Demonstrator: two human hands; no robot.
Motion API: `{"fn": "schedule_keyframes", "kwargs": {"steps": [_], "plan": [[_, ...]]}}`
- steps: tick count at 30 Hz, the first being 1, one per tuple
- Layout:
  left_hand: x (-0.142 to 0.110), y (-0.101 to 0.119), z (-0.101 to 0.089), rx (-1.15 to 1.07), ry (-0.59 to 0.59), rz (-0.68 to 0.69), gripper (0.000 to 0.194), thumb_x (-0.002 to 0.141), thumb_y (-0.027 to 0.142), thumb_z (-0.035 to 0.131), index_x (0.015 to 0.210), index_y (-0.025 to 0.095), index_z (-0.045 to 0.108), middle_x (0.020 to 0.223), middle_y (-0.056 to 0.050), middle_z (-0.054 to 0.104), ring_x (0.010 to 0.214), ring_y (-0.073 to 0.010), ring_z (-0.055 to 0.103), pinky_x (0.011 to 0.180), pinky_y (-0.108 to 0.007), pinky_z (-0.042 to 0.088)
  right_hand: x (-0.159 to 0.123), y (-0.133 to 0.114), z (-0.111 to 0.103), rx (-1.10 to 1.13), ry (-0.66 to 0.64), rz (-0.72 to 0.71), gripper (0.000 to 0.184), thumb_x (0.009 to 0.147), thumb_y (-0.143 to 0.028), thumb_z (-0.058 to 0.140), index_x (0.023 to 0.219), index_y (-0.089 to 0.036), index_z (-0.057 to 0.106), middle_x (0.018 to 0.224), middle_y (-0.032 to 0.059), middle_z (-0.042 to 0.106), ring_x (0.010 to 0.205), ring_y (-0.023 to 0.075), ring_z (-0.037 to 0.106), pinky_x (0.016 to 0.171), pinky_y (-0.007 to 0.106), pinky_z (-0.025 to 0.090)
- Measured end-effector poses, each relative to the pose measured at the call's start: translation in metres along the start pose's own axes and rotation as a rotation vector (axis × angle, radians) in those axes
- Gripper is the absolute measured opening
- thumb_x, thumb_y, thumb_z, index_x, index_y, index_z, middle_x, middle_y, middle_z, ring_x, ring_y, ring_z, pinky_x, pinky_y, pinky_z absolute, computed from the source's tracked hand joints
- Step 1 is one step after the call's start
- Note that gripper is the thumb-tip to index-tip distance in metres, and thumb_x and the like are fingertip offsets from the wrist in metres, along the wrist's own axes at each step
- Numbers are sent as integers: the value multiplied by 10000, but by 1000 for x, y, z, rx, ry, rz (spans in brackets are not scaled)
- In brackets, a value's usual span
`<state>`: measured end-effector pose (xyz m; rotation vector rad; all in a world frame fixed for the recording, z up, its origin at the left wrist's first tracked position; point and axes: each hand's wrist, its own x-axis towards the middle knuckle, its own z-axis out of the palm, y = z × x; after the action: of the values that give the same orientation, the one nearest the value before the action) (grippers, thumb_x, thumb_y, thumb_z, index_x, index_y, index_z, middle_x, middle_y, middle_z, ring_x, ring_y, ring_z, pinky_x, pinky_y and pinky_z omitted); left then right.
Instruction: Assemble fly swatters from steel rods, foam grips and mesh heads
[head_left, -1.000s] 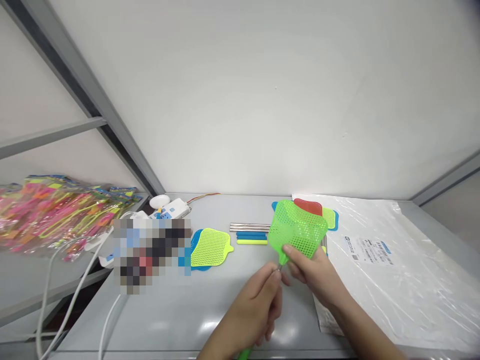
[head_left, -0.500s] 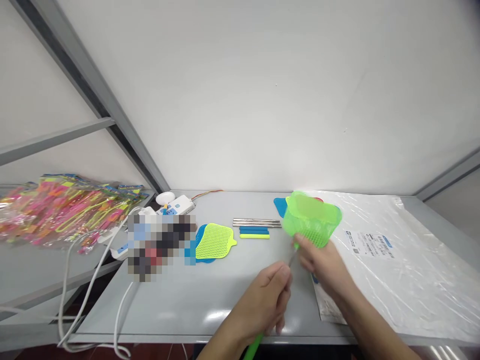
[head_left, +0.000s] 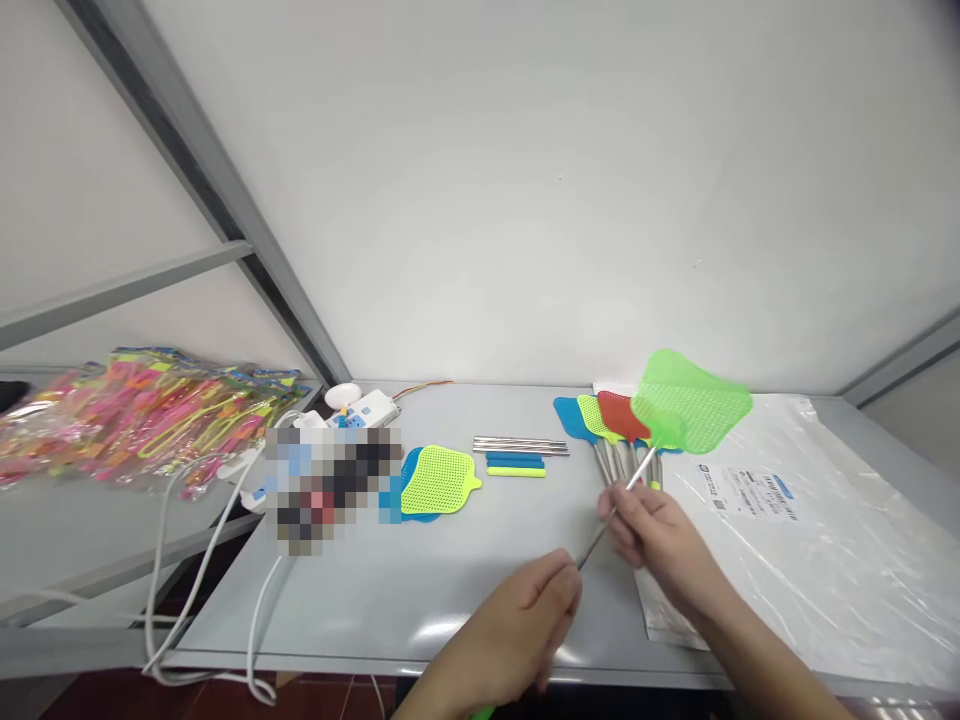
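Note:
A green fly swatter (head_left: 694, 402) with a metal rod is held tilted over the table, its perforated head up to the right. My right hand (head_left: 651, 530) is closed around the rod below the head. Lower down, my left hand (head_left: 525, 622) wraps the other end, where a bit of green handle shows beneath it. Behind the swatter lie several more fly swatters (head_left: 616, 415) in blue, yellow and red. Left of them are metal rods (head_left: 520, 446), blue and yellow handle tubes (head_left: 516, 472), and loose yellow and blue swatter heads (head_left: 439, 480).
A white plastic bag (head_left: 810, 560) with a label covers the table's right side. On the left are a power strip (head_left: 375, 410), white cables (head_left: 165, 560), a blurred patch, and a shelf heaped with packaged colourful items (head_left: 172, 420).
My right hand has moved from the swatter head's base down onto its rod, and the head now sits farther right. The swatters behind it have come into view.

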<state>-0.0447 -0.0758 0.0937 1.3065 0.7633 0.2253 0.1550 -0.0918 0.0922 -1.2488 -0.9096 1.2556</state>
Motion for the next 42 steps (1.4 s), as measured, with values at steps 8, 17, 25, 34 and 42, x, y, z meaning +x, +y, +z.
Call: {"fn": "schedule_keyframes", "kwargs": {"steps": [8, 17, 25, 34, 42], "plan": [[-25, 24, -16, 526, 189, 91, 374, 991, 469, 319, 823, 229, 551, 716, 28, 536, 688, -144, 479, 583, -248, 292, 13, -25, -18, 189, 242, -170, 322, 834, -501, 654, 757, -193, 598, 546, -60, 341, 457, 78, 318, 420, 229, 244], [-20, 14, -14, 800, 316, 122, 379, 1003, 487, 273, 833, 251, 515, 635, 17, 540, 553, -161, 442, 523, -279, 190, -8, 3, 3, 1, 57, -46, 333, 872, -503, 603, 822, -175, 634, 515, -43, 388, 470, 97, 368, 466, 260, 242], [-35, 23, -32, 928, 342, 138, 405, 1005, 482, 293, 784, 234, 524, 589, 20, 471, 516, -155, 391, 521, -285, 163, 5, -30, -38, 248, 274, -138, 237, 828, -412, 686, 777, -188, 631, 551, -68, 269, 466, 72, 229, 422, 230, 268], [-31, 23, -38, 951, 320, 100, 388, 1012, 461, 298, 748, 227, 457, 628, 29, 523, 599, -157, 489, 552, -275, 191, 10, -35, -36, 343, 308, -222, 264, 874, -436, 636, 785, -188, 615, 544, -76, 268, 462, 55, 244, 447, 208, 263], [-16, 33, -27, 1002, 303, 133, 380, 1011, 473, 294, 755, 228, 431, 646, 31, 558, 600, -157, 492, 550, -277, 188, -10, -6, 0, 159, 75, -90, 297, 894, -465, 599, 809, -181, 623, 517, -56, 373, 457, 66, 339, 460, 242, 212]]}}
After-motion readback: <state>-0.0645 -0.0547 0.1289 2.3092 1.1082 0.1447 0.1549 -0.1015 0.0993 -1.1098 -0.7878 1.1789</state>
